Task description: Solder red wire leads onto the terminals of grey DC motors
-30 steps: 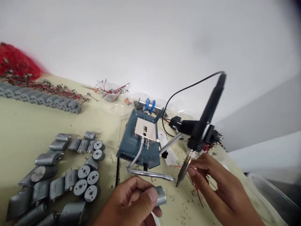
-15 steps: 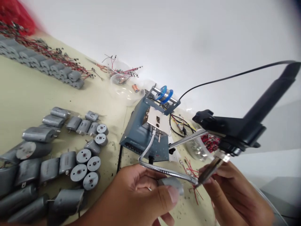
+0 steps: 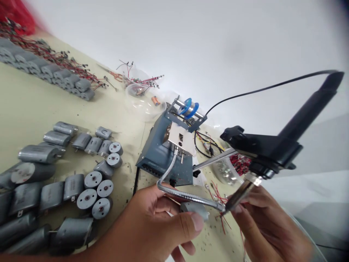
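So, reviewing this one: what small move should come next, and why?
Probably ease the motor in the left hand slightly right, toward the tip of the iron. The motor's tabbed end looks just short of the tip, where the metal tube also ends. The right hand is partly behind the iron, so its grip can't be confirmed.

The left hand (image 3: 163, 229) and the right hand (image 3: 267, 222) are both bare. The left arm (image 3: 109, 236) is bare too, as far up as it shows. The left thumb has a short, smooth nail (image 3: 196, 220) with a round end. Some of the right hand's fingers are hidden, and its wrist looks blurry.
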The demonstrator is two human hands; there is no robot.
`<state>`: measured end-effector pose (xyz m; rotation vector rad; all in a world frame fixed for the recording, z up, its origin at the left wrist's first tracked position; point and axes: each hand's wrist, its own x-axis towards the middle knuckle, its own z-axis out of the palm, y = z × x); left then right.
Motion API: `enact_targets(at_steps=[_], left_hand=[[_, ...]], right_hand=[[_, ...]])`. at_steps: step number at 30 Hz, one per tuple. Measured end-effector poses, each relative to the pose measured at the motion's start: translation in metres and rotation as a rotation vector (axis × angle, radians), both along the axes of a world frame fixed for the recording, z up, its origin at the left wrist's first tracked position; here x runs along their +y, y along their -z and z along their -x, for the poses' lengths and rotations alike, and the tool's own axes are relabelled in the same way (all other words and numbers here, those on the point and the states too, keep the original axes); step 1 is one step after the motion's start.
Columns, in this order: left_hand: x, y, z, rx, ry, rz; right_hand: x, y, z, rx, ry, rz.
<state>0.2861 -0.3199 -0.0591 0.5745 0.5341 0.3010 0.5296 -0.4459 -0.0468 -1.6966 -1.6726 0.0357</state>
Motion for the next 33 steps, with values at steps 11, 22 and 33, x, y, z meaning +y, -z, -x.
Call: enact_targets(at_steps=[11,22,33], left_hand=[[0.000,0.006,-0.003,-0.009,0.001,0.002],[0.003,0.015,-0.007,-0.031,-0.027,-0.039],[0.002,0.010,-0.004,-0.017,-0.007,-0.059]], right_hand=[[0.004,-0.005,0.019,-0.008,-0.079,-0.032],[0.014,-0.010,0.036,0.022,-0.091,-0.073],[0.019,-0.013,0.042,0.055,-0.068,-0.123]])
